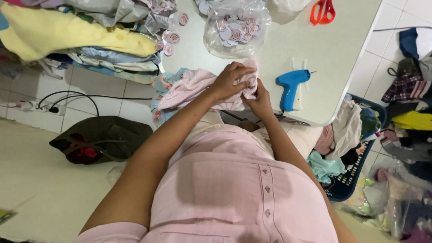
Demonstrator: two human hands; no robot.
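Observation:
My left hand point(230, 81) and my right hand point(259, 100) are both closed on a pink striped garment point(191, 87) bunched at the near edge of a pale table point(342, 40). The left hand pinches the cloth from above, and the right grips a fold just below it. A blue tagging gun point(291, 84) lies on the table right beside my right hand. Just beyond my hands sits a clear plastic bag of round paper tags point(236, 29). Several loose tags point(171, 39) lie to its left.
Red-handled scissors point(322, 11) lie at the table's far side. A heap of folded clothes topped by yellow cloth point(67, 31) fills the left. A dark blue basket point(355, 173) of clothes stands at the right, a dark green bag point(101, 137) and cables point(67, 98) on the floor.

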